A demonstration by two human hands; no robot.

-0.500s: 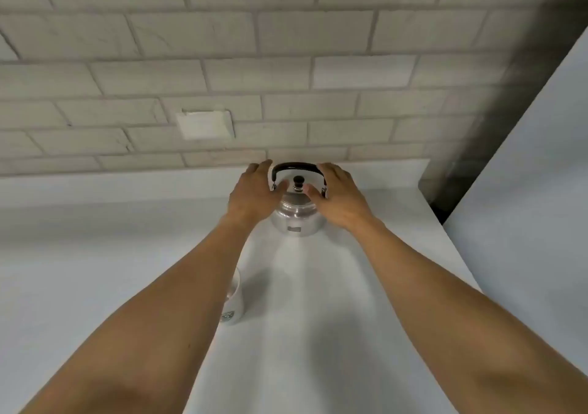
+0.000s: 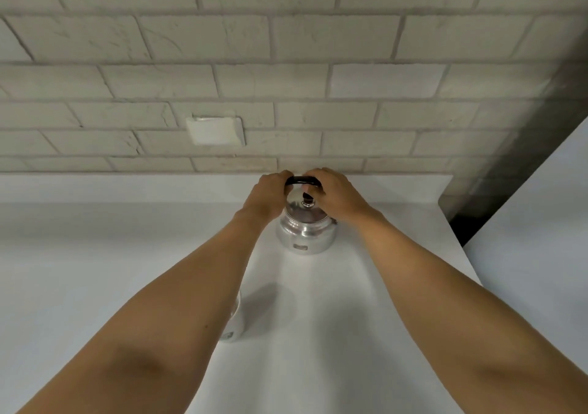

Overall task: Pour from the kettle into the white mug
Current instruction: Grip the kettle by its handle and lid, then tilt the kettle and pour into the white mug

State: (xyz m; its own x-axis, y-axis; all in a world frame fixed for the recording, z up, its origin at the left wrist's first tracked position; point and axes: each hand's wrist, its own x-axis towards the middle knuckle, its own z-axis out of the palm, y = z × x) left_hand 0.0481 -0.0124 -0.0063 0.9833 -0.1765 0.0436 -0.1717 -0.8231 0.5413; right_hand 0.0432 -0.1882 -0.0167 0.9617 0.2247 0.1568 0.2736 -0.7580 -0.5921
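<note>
— Two bare forearms stretch out over the counter (image 2: 95, 270); where's the white mug (image 2: 234, 321)?

— Nearer than the grip, half hidden under the left forearm.

— And the kettle (image 2: 307, 230)?

— Standing beyond it. Left hand (image 2: 265, 195) and right hand (image 2: 334, 192) curl around the black handle (image 2: 297, 180); how tightly, I can't tell.

— Handling?

— Rigid polished metal, probably slippery and weighty if full. Lift by the handle.

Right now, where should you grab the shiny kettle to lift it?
By the black handle arching over the lid, reaching down from above. The kettle stands upright on the counter, its round metal body is smooth, and both the left hand and right hand are already at that handle.
</note>
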